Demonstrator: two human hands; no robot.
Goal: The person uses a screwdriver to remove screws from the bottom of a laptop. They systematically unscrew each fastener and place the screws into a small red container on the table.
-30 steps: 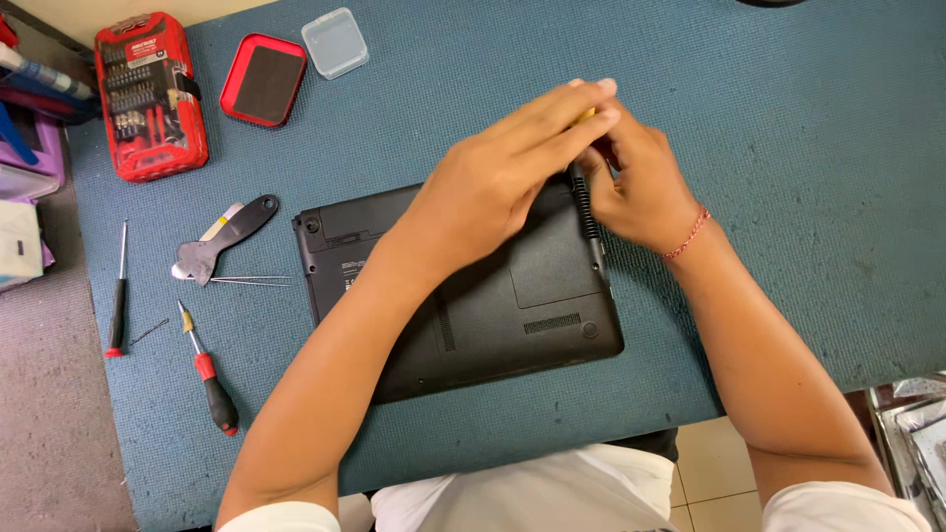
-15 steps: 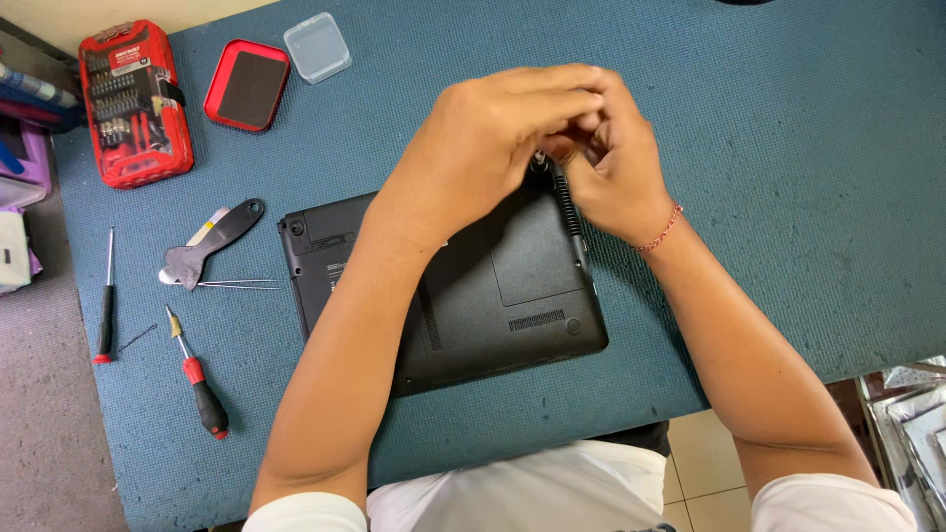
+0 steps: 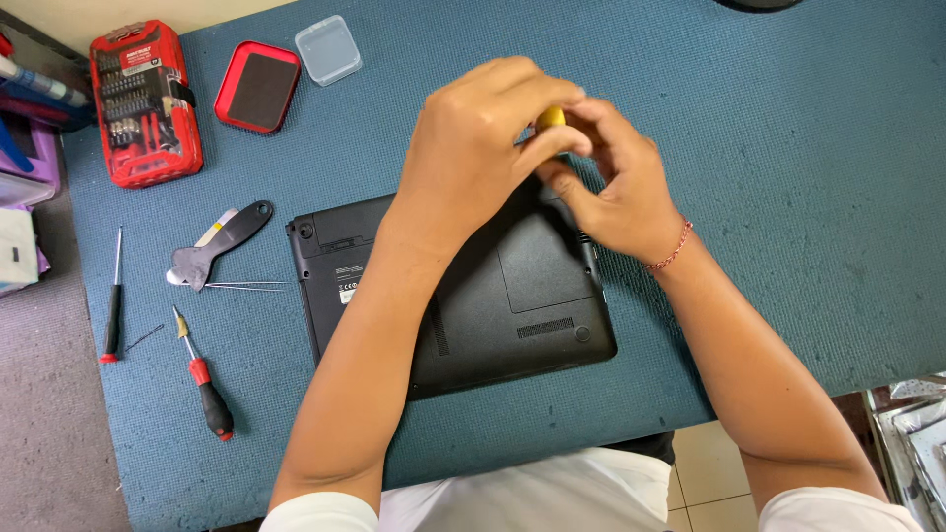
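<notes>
While both hands' fingers (image 3: 552, 143) grasp a yellow-tipped tool (image 3: 550, 117), they hide its shaft over the laptop (image 3: 522, 286).

Both hands (image 3: 552, 167) grip a yellow-tipped screwdriver (image 3: 550, 118) (upright) — over black laptop (image 3: 512, 296).

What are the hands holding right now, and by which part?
Both hands, the left hand and right hand, close on a screwdriver by its handle near the yellow top end, over the laptop. The rest is mostly hidden.
</notes>
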